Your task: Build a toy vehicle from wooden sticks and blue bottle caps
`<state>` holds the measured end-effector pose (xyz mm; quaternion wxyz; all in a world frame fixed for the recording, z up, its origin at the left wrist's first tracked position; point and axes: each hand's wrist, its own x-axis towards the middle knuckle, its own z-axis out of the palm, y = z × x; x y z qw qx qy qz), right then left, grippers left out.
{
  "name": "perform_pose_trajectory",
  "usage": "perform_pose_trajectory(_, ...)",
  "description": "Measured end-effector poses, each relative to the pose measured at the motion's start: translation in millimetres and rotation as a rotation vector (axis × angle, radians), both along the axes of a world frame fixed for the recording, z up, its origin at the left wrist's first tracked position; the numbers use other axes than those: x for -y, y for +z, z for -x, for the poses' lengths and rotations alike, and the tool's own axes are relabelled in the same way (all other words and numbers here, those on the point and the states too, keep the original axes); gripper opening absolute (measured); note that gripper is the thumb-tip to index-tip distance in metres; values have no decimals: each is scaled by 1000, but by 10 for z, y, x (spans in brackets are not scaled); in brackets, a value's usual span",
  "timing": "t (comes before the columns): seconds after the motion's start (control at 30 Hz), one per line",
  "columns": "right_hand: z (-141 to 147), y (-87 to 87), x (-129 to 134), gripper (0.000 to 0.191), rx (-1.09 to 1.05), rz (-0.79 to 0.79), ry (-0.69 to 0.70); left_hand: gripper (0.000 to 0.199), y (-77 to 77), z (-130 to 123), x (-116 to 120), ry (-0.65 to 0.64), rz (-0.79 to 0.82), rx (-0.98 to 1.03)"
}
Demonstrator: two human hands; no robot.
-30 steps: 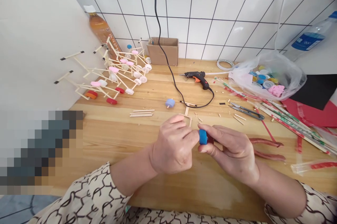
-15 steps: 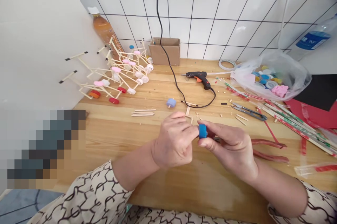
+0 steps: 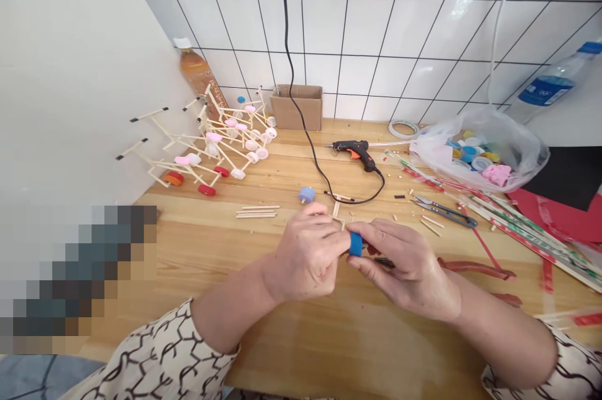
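A blue bottle cap is held on its side between my two hands above the wooden table. My left hand is closed, its fingers pressed against the cap's left side. Thumb and fingers of my right hand pinch the cap from the right. Partly under my right hand lies a pair of pliers with red handles. Just beyond my hands are a small stick frame and a light purple cap with a stick through it.
Stick models with cap wheels stand at the back left by a tea bottle. A cardboard box, glue gun, tape roll, bag of caps, snips and wrapped sticks lie behind and right.
The camera view has tilted up slightly. My right hand has shifted a little left and down with the blue cap, and now covers more of the pliers.
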<state>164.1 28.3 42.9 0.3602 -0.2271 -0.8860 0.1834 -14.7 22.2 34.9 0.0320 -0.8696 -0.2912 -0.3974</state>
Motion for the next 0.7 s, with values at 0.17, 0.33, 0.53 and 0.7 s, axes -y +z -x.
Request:
perform_pose_trajectory(0.17,23,-41,25,27,18,17,-59,16,-49,3,28,31,44,12)
perform_pose_trajectory(0.33,53,-133,23,31,1,-29,-155,16,-102,-14,52,92,113,29)
perform_pose_trajectory(0.53,73,-227,-16,33,-9,-4,-221,20,-159,-34,41,112,235,90)
perform_pose_trajectory(0.7,80,-290,-38,29,83,-161,-197,19,-193,-56,34,109,245,108)
